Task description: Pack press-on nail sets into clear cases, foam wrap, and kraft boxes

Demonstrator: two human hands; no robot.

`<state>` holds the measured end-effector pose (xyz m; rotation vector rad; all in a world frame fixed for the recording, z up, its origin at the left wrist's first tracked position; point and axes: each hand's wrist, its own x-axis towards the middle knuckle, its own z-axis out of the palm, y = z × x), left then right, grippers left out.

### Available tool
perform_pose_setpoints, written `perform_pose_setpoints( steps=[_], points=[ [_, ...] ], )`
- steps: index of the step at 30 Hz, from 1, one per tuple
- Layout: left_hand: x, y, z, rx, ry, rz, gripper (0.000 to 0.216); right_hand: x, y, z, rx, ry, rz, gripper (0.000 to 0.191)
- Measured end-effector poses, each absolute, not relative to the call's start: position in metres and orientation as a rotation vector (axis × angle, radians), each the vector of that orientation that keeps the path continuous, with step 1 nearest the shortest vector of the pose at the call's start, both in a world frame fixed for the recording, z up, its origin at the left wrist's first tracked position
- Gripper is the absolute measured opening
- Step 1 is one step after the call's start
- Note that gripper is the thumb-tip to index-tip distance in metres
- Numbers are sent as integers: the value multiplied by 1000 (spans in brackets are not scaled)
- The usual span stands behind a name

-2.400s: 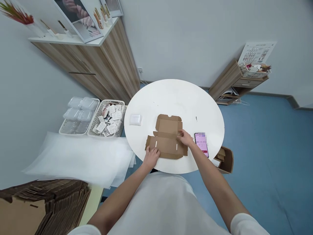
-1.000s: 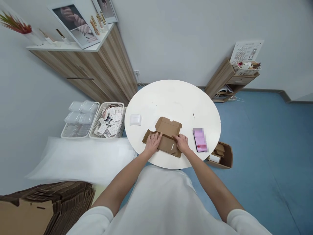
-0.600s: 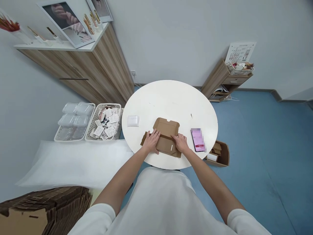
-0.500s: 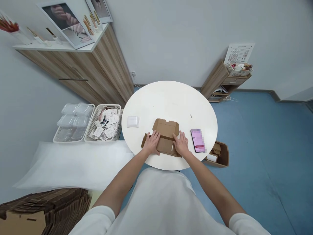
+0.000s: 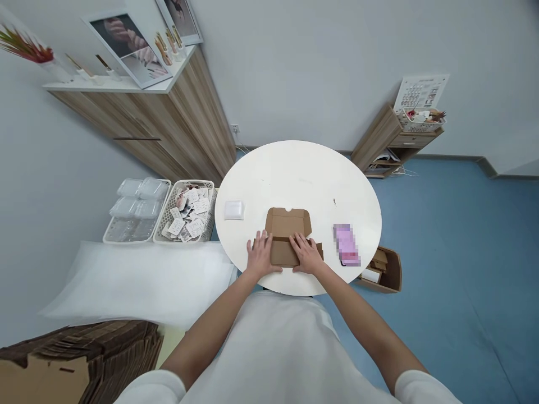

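From afar I see the left hand (image 5: 260,258) and right hand (image 5: 307,256) spread wide, not visibly gripping, touching the cardboard box (image 5: 288,223) between them, probably bracing its folds.

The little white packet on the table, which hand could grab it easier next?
Probably the left hand: the white packet is on that side, just past its fingers. The right hand is farther off, across the cardboard.

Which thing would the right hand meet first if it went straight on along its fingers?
The right hand would probably meet the notched cardboard panel ahead; whether that lies flat is unclear.
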<state>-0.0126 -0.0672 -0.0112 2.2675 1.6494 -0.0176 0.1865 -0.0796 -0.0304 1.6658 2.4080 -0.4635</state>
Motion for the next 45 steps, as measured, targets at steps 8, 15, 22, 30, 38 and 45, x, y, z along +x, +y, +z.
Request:
perform_pose_setpoints(
  steps=[8, 15, 22, 30, 38, 45],
  points=[
    [-79, -96, -40, 1902, 1543, 247, 95, 189, -79, -32, 1657, 2442, -491, 117],
    [-57, -74, -38, 1868, 1528, 308, 75, 190, -80, -30, 1611, 2445, -466, 115],
    [-50, -70, -30, 1868, 1555, 183, 53, 189, -79, -32, 1604, 2449, -463, 116],
    [-42, -83, -19, 1902, 1475, 348, 70, 185, -80, -35, 1605, 2450, -443, 113],
    [-37, -80, -28, 1681, 1535, 462, 44, 180, -81, -35, 1602, 2455, -431, 112],
    [-40, -71, -41, 1415, 1601, 317, 35, 178, -84, -31, 1548, 2482, -452, 116]
  ],
)
